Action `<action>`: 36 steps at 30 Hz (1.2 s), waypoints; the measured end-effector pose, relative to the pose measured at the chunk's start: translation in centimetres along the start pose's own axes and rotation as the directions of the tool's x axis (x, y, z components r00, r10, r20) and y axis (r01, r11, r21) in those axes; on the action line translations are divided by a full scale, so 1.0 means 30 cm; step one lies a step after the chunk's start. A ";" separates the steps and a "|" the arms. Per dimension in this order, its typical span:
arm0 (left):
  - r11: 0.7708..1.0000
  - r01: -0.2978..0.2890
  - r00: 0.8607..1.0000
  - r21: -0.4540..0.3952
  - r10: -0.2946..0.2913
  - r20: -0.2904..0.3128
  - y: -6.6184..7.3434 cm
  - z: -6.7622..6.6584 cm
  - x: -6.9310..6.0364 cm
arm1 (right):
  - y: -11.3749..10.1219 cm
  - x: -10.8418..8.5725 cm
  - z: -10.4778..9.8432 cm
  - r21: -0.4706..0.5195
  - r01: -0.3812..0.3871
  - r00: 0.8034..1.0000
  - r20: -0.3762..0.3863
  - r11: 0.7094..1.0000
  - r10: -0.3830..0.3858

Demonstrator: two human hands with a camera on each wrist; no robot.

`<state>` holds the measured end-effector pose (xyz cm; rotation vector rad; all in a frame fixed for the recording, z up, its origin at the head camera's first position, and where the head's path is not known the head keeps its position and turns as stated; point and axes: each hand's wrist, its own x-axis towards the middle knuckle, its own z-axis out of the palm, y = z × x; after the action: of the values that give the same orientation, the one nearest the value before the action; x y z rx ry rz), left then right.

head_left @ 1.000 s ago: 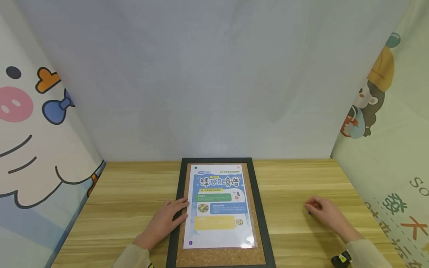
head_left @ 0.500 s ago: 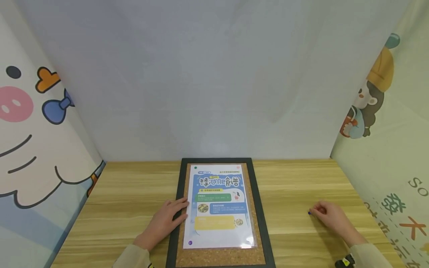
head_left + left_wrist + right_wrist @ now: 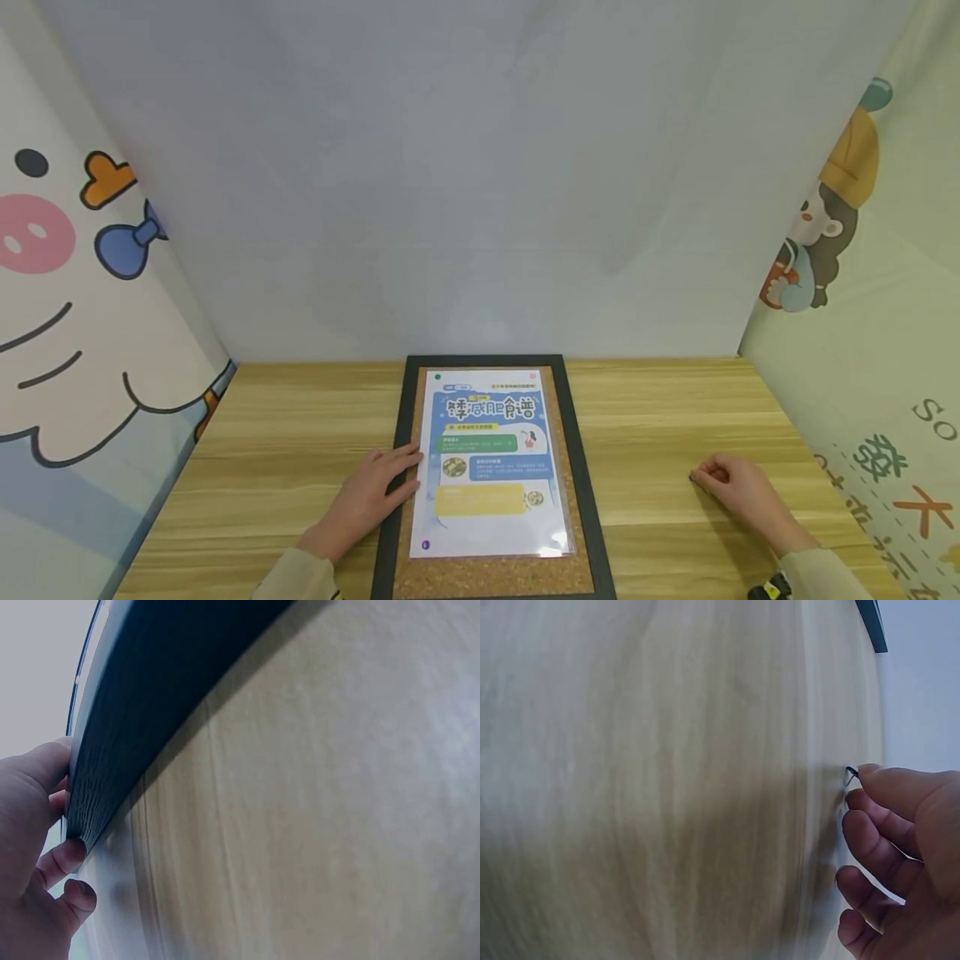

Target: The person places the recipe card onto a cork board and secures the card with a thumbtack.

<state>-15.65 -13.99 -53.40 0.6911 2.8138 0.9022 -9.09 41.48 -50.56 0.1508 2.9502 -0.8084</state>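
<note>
A cork board (image 3: 495, 575) with a black frame (image 3: 587, 500) lies on the table. Fastened on it is a glossy printed sheet (image 3: 487, 533) with blue, green and yellow panels. Green (image 3: 438, 377), pink (image 3: 532, 377) and purple (image 3: 426, 545) tacks sit at three of its corners. My left hand (image 3: 365, 492) rests across the frame's left side, fingertips at the sheet's edge. Right of the board, my right hand (image 3: 738, 492) pinches a small dark blue thumbtack (image 3: 850, 775) between thumb and forefinger, close to the tabletop. The other right fingers curl loosely.
The wood-grain table (image 3: 300, 417) ends at a pale grey curtain (image 3: 480, 183) behind. Printed cloths hang at left (image 3: 75, 333) and right (image 3: 862, 350). A black wrist device (image 3: 771, 587) shows by the right sleeve.
My right hand has shifted slightly right and toward me, keeping hold of the thumbtack; the blue tack head showed more clearly half a second ago. My left hand and the board stay put.
</note>
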 end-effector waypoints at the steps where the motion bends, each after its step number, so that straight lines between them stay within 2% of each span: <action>1: 1.000 -0.002 1.000 -0.001 0.002 -0.001 0.000 0.000 -0.001 | -0.001 0.000 0.000 0.000 0.001 1.000 -0.001 1.000 -0.001; 21: 1.000 -0.004 1.000 0.012 0.004 -0.003 0.003 0.002 -0.009 | -0.001 0.005 0.006 0.007 0.031 1.000 -0.001 0.999 -0.031; 36: 1.000 -0.015 1.000 0.013 0.015 -0.008 -0.002 0.004 -0.006 | 0.004 0.017 0.010 -0.009 0.074 0.997 -0.038 0.997 -0.074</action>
<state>-15.48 -14.05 -53.53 0.7134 2.8280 0.8916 -9.55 41.47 -50.93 0.0568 3.0102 -0.8127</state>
